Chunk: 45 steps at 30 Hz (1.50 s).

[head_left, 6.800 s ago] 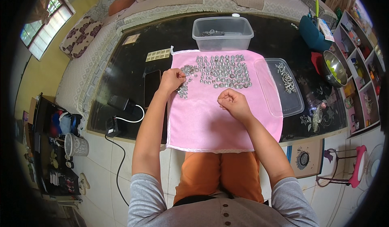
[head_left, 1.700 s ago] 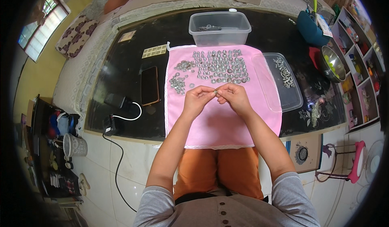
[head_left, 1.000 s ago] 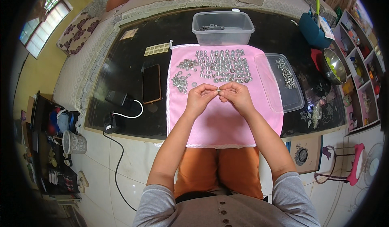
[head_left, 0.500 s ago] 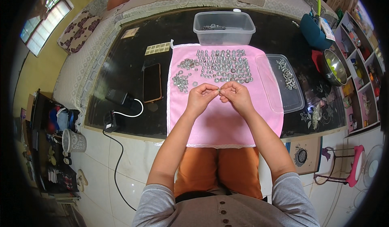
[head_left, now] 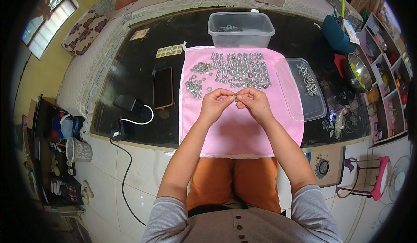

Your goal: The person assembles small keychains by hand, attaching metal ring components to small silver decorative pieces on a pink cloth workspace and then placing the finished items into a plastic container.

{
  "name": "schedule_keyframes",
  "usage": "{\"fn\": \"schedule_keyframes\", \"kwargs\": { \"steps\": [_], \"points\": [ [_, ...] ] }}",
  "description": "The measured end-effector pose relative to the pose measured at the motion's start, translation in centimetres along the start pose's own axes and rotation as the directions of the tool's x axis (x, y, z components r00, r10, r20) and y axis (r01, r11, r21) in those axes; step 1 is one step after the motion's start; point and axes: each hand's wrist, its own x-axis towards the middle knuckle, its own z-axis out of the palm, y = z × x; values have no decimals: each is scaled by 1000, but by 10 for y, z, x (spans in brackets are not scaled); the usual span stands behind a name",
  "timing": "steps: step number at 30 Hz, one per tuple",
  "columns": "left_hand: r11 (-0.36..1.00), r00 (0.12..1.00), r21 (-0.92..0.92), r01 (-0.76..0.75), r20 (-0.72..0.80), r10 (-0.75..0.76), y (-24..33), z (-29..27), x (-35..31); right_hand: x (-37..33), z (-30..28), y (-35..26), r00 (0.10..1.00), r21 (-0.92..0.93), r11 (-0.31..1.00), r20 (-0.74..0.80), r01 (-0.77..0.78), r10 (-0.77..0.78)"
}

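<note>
Over a pink cloth [head_left: 236,136], my left hand [head_left: 213,106] and my right hand [head_left: 257,105] meet with thumbs and fingers pinched. Between their fingertips is a small metal fastener [head_left: 235,96], mostly covered, so its exact kind does not show. Just beyond the hands, silvery fasteners [head_left: 243,71] with wide round bases stand upright in several rows. Left of these lie two loose heaps, one of flat washer-like pieces [head_left: 201,68] and one of small nut-like pieces [head_left: 193,86]. At the cloth's right, a clear plastic lid [head_left: 313,109] carries a pile of silvery screws [head_left: 309,82].
A clear plastic tub [head_left: 241,39] with dark parts inside stands behind the cloth on the black table [head_left: 130,128]. To the left are a phone [head_left: 163,89], a black charger [head_left: 129,104] with a white cable, and a blister card [head_left: 169,51]. A metal bowl [head_left: 362,80] sits far right.
</note>
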Motion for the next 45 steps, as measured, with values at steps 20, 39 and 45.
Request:
{"fn": "schedule_keyframes", "kwargs": {
  "steps": [20,39,45],
  "points": [
    [1000,1000,-25,-19,9,19,-2,-1,1,-1,-1,-2,1000,16,1000,-3,9,-9],
    [996,999,-75,-42,31,44,3,0,-1,0,0,-3,999,-6,999,17,-31,31],
    [996,998,-82,-41,46,45,2,-1,0,0,-1,-4,999,13,999,22,-34,33]
  ]
}}
